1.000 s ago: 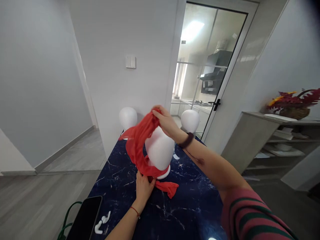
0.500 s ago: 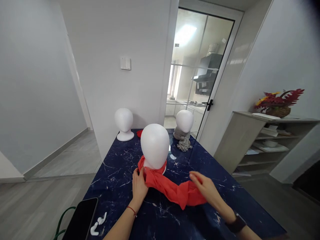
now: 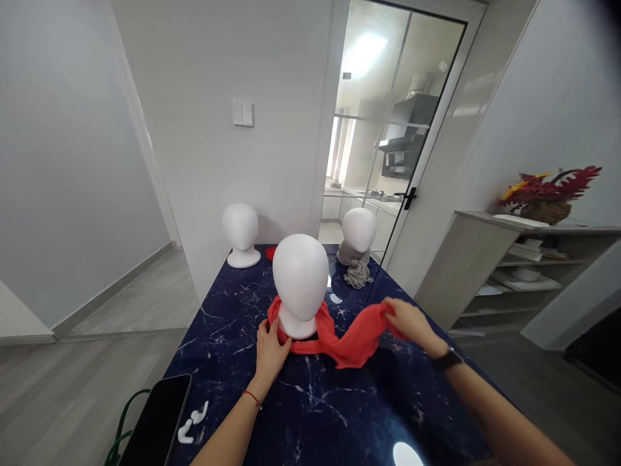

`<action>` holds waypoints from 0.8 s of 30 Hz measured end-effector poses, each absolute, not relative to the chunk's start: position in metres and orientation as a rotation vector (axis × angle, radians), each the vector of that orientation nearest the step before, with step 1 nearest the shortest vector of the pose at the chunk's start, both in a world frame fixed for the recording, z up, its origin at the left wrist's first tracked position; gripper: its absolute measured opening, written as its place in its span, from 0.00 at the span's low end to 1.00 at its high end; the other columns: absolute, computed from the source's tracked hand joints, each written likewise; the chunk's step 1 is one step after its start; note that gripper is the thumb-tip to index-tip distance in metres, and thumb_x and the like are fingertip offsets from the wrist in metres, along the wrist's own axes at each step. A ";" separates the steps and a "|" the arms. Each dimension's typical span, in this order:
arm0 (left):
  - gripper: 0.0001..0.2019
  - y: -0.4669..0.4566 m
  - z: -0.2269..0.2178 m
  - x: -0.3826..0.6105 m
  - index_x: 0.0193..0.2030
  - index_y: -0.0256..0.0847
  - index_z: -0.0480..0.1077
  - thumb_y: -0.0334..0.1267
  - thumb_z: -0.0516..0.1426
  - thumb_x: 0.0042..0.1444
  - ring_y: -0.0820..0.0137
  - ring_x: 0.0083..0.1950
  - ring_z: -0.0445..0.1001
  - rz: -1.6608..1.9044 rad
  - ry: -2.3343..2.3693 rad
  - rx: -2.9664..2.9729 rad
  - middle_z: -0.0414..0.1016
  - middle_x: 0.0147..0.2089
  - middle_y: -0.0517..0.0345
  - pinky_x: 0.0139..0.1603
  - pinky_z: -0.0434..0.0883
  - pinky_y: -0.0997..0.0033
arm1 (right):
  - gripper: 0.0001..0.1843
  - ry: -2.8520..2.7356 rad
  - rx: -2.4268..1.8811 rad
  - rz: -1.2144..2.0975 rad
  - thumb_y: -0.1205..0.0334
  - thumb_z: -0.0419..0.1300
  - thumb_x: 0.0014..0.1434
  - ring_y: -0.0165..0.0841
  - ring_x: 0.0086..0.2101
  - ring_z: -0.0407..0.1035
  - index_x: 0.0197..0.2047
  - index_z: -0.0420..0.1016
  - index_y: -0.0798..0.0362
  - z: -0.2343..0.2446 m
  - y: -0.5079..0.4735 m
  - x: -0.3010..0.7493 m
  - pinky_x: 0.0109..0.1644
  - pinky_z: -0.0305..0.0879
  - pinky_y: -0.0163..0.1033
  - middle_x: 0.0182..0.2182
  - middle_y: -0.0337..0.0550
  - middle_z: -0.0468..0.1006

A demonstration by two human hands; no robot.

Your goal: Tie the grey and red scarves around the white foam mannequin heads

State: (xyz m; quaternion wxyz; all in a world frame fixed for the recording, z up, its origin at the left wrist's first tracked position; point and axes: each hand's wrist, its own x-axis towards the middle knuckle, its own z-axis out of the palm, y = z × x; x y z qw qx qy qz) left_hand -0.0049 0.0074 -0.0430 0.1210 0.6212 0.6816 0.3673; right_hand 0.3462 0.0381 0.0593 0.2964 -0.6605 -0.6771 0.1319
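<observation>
A white foam mannequin head (image 3: 301,278) stands at the middle of the table, its neck partly ringed by a red scarf (image 3: 356,340). My left hand (image 3: 272,349) is at the left of the neck, its thumb and fingers pinching the scarf beside the base. Off to the right, my right hand (image 3: 410,320) grips the scarf's free end and holds it raised above the table. Between the neck and that hand the cloth hangs in loose folds. The scarf's part behind the head is hidden.
Farther back stand a bare foam head (image 3: 240,230) and another foam head (image 3: 359,228) wearing a grey scarf (image 3: 356,262). A phone (image 3: 158,421) and white earbuds (image 3: 191,424) lie at the front left of the dark marbled table (image 3: 310,414). A shelf (image 3: 485,259) stands right.
My right hand has lifted the scarf's end up and to the right, drawing the cloth away from the front of the neck. The left hand has stayed beside the neck.
</observation>
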 end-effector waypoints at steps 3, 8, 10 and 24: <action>0.30 0.008 -0.044 -0.006 0.59 0.35 0.64 0.27 0.54 0.45 0.54 0.61 0.61 1.073 1.972 1.800 0.57 0.59 0.42 0.61 0.60 0.55 | 0.02 -1.347 -1.655 0.503 0.69 0.56 0.47 0.32 0.28 0.64 0.27 0.66 0.53 0.094 0.089 0.345 0.34 0.56 0.35 0.21 0.37 0.67; 0.31 0.021 -0.052 -0.019 0.55 0.35 0.68 0.19 0.48 0.42 0.61 0.56 0.67 1.242 1.876 1.713 0.66 0.53 0.44 0.61 0.62 0.60 | 0.04 -1.138 -1.366 0.689 0.66 0.50 0.54 0.29 0.25 0.65 0.35 0.58 0.52 0.153 0.159 0.279 0.31 0.62 0.34 0.25 0.35 0.67; 0.28 0.031 -0.051 -0.029 0.53 0.33 0.69 0.20 0.47 0.44 0.61 0.54 0.69 1.317 1.883 1.587 0.69 0.51 0.43 0.60 0.63 0.59 | 0.06 -1.143 -1.225 0.753 0.66 0.49 0.55 0.26 0.25 0.65 0.38 0.56 0.51 0.177 0.178 0.243 0.31 0.64 0.33 0.26 0.33 0.66; 0.36 -0.002 0.148 -0.054 0.65 0.44 0.55 0.41 0.63 0.49 0.59 0.65 0.57 2.116 1.638 1.777 0.59 0.64 0.49 0.66 0.55 0.55 | 0.05 -1.198 -0.297 1.629 0.63 0.47 0.61 0.28 0.30 0.67 0.38 0.62 0.51 0.266 0.083 0.099 0.40 0.69 0.39 0.29 0.36 0.71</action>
